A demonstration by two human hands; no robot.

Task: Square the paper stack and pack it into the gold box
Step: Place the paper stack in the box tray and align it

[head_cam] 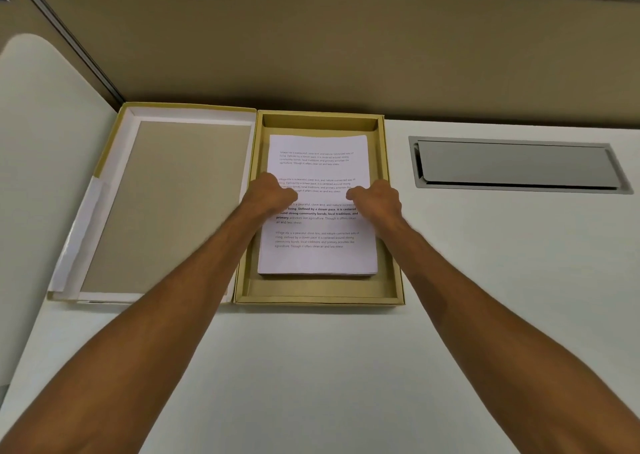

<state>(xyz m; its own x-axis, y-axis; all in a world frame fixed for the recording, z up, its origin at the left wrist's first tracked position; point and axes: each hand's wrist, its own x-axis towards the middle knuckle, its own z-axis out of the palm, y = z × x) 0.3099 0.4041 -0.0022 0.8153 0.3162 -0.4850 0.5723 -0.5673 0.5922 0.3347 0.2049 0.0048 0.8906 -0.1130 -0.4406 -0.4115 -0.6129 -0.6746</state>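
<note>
A white paper stack [317, 259] with printed text lies flat inside the open gold box [318, 296] at the middle of the desk. My left hand [268, 193] grips the stack's left edge, thumb on the top sheet. My right hand [375, 199] grips the right edge the same way, between the paper and the box wall. The fingers of both hands are hidden below the stack's edges. A gap of box floor shows around the stack on the near and far sides.
The box's lid [166, 204] lies open-side up right against the box's left wall. A metal cable hatch [516, 166] is set into the white desk [311, 367] at the right. A tan partition wall [311, 55] stands just behind the box.
</note>
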